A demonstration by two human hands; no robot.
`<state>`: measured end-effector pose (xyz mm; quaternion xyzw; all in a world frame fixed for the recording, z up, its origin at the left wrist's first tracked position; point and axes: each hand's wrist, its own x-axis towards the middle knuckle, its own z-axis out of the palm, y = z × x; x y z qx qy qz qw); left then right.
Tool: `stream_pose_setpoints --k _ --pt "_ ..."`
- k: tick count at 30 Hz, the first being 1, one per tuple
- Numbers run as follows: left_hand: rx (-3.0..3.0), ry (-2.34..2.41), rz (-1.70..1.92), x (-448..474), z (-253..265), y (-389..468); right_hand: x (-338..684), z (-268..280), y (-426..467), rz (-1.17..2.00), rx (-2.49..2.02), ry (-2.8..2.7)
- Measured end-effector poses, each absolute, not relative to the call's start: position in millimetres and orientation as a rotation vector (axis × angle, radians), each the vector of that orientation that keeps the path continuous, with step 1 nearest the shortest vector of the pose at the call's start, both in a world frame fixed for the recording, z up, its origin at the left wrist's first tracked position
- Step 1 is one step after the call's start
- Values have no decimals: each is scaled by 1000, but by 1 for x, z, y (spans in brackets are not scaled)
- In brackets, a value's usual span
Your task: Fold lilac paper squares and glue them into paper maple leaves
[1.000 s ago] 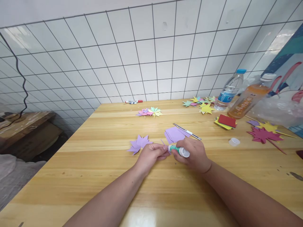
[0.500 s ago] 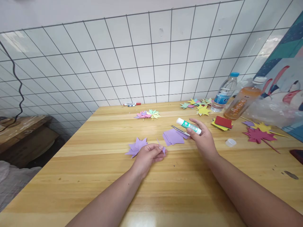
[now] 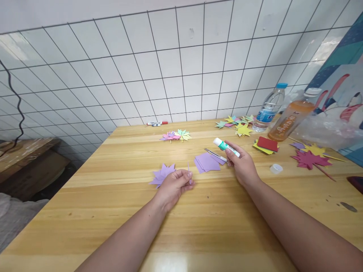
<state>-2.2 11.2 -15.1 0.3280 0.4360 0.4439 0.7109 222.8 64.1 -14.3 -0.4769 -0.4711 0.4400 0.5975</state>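
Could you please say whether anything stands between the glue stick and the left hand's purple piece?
Nothing visible stands between the glue stick in the right hand and the purple piece in the left hand; the purple sheets lie flat on the table.

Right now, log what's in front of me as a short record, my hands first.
Left hand: pinching a thin purple paper piece
Right hand: holding a glue stick, tilted
By left hand: purple leaf, partly hidden behind it
Between hands, slightly beyond: purple squares, silver tool along their far side
Far edge: markers at left; water bottle and orange bottle at right
Right of right hand: red card on yellow cards; loose cap; maroon leaf
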Motion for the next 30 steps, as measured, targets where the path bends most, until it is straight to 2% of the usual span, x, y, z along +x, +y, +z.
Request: stream_pose_setpoints --k 14,23,30 --pt "370 647 992 -15 -10 15 224 -17 70 1099 -985 -910" --pt "315 366 935 -19 -2 11 221 -15 68 1137 -984 -952" --pt "280 334 937 -19 -2 10 220 -16 69 1160 -980 -961"
